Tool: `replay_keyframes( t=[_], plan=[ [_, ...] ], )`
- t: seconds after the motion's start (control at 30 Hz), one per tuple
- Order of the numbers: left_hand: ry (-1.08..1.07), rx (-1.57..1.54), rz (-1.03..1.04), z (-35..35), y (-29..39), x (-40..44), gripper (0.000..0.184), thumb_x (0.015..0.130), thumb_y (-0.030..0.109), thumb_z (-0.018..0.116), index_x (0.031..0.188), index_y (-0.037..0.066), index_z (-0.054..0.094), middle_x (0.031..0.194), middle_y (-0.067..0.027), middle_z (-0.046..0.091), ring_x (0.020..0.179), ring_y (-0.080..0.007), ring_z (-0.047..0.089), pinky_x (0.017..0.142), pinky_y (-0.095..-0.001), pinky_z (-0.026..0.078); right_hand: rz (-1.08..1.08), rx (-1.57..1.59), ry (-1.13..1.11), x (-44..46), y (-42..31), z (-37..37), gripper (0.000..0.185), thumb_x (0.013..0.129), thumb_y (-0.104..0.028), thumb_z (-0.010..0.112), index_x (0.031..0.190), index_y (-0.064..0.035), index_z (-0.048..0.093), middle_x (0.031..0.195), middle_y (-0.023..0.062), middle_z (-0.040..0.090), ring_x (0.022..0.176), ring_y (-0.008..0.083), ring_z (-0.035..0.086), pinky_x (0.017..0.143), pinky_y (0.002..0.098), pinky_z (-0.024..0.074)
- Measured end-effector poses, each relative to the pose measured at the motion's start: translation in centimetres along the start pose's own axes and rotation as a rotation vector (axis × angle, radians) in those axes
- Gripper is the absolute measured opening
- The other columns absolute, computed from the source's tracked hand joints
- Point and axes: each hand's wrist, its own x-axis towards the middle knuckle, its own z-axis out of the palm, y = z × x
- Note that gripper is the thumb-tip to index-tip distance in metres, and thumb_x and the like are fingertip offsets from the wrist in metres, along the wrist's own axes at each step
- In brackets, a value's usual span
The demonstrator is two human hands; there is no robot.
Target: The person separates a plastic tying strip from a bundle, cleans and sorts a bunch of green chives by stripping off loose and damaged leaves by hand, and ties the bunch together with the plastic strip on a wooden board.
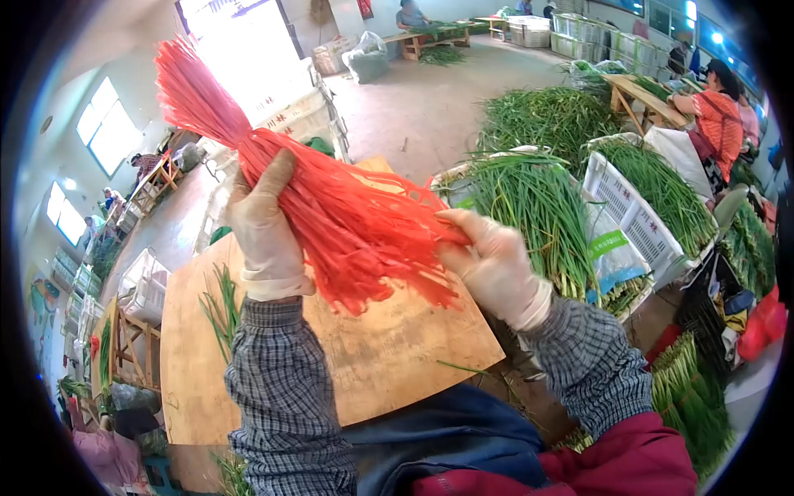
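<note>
A thick bundle of red plastic strips [347, 219], narrowed near its upper part and fanned out at both ends, is held above a wooden board table [372, 355]. My left hand [269, 227], in a whitish glove, is wrapped around the bundle just below the narrow part. At the lower right end of the bundle, my gloved right hand [496, 264] pinches some strip ends between thumb and fingers. A few loose green stalks [222, 310] lie on the table beside my left forearm. Another thin stalk [463, 366] lies near its right edge.
Crates of long green stalks [538, 215] stand right of the table, with a heap of greens [546, 120] behind. Stacked white crates [306, 120] stand beyond the table. A person in orange [719, 124] sits at a bench on the right. Bundled stalks [686, 397] lie at lower right.
</note>
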Motion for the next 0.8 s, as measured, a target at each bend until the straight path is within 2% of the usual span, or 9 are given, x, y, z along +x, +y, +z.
replay_keyframes(
  t=[0.03,0.07,0.1,0.27,0.5,0.6,0.7,0.73,0.8],
  plan=[
    [-0.007,-0.009,-0.016,-0.2,0.4,0.0,0.024,0.081,0.008,0.060,0.102,-0.002,0.053,0.095,-0.0107,0.061,0.085,-0.0187,0.060,0.078,-0.0279,0.049,0.072,0.130,-0.001,0.5,-0.5,-1.0,0.024,0.078,-0.006,0.061,0.102,-0.0029,0.062,0.082,0.0101,0.065,0.071,0.0106,0.059,0.066,0.0230,0.0482],
    [-0.015,-0.014,-0.038,-0.4,0.7,-0.2,0.024,0.081,0.007,0.060,0.102,-0.002,0.053,0.095,-0.0112,0.061,0.084,-0.0188,0.061,0.076,-0.0282,0.050,0.109,0.330,0.016,0.7,0.3,-1.5,0.019,0.080,-0.004,0.059,0.098,-0.0008,0.062,0.075,0.0070,0.064,0.066,0.0081,0.057,0.059,0.0213,0.0468],
    [0.031,-0.058,-0.146,-0.9,-1.5,-1.3,0.024,0.081,0.007,0.060,0.101,-0.003,0.053,0.095,-0.0115,0.061,0.084,-0.0192,0.061,0.076,-0.0287,0.051,0.317,0.366,-0.048,0.7,1.1,-3.2,0.018,0.081,-0.006,0.058,0.098,0.0012,0.062,0.073,0.0063,0.063,0.064,0.0087,0.057,0.056,0.0221,0.0473],
    [-0.049,-0.157,-0.258,-0.8,-2.6,0.4,0.026,0.081,0.008,0.059,0.104,-0.003,0.053,0.098,-0.0130,0.061,0.085,-0.0204,0.061,0.076,-0.0305,0.051,0.345,0.513,-0.096,3.4,4.0,-5.5,0.018,0.084,-0.008,0.055,0.095,0.0043,0.062,0.070,0.0085,0.062,0.059,0.0123,0.058,0.052,0.0229,0.0486],
    [-0.129,-0.250,-0.444,-0.2,-6.4,1.7,0.024,0.085,0.012,0.056,0.104,-0.002,0.054,0.097,-0.0121,0.061,0.084,-0.0205,0.061,0.075,-0.0314,0.052,0.487,0.574,0.062,3.1,8.6,-7.1,0.018,0.085,-0.010,0.054,0.094,0.0046,0.061,0.068,0.0088,0.061,0.059,0.0161,0.058,0.057,0.0270,0.0489],
    [-0.162,-0.364,-0.528,-0.1,-8.2,2.3,0.021,0.086,0.013,0.054,0.103,-0.001,0.054,0.096,-0.0123,0.061,0.082,-0.0211,0.062,0.074,-0.0322,0.052,0.558,0.626,0.134,2.5,10.8,-6.8,0.023,0.085,-0.011,0.054,0.103,0.0032,0.059,0.078,0.0101,0.064,0.068,0.0165,0.062,0.059,0.0265,0.0514],
    [-0.125,-0.459,-0.584,0.9,-9.0,2.9,0.019,0.087,0.012,0.052,0.101,-0.001,0.054,0.095,-0.0129,0.061,0.082,-0.0217,0.062,0.073,-0.0328,0.053,0.602,0.870,0.121,1.2,11.8,-5.3,0.037,0.085,-0.022,0.056,0.114,0.0007,0.051,0.100,0.0109,0.061,0.088,0.0190,0.060,0.068,0.0318,0.0523],
    [-0.099,-0.493,-0.596,1.3,-9.2,3.0,0.019,0.088,0.012,0.052,0.101,-0.001,0.054,0.095,-0.0131,0.061,0.082,-0.0220,0.062,0.072,-0.0329,0.053,0.624,0.893,0.030,0.6,12.0,-5.0,0.049,0.084,-0.033,0.057,0.121,-0.0032,0.045,0.118,0.0100,0.052,0.103,0.0200,0.054,0.075,0.0374,0.0508],
    [-0.092,-0.451,-0.547,1.3,-9.8,3.2,0.020,0.087,0.012,0.052,0.102,-0.001,0.054,0.095,-0.0129,0.061,0.082,-0.0221,0.062,0.073,-0.0329,0.053,0.639,1.018,-0.109,-1.0,11.7,-3.8,0.064,0.080,-0.041,0.060,0.128,-0.0061,0.037,0.123,0.0082,0.048,0.108,0.0235,0.050,0.080,0.0407,0.0486]
  ],
)
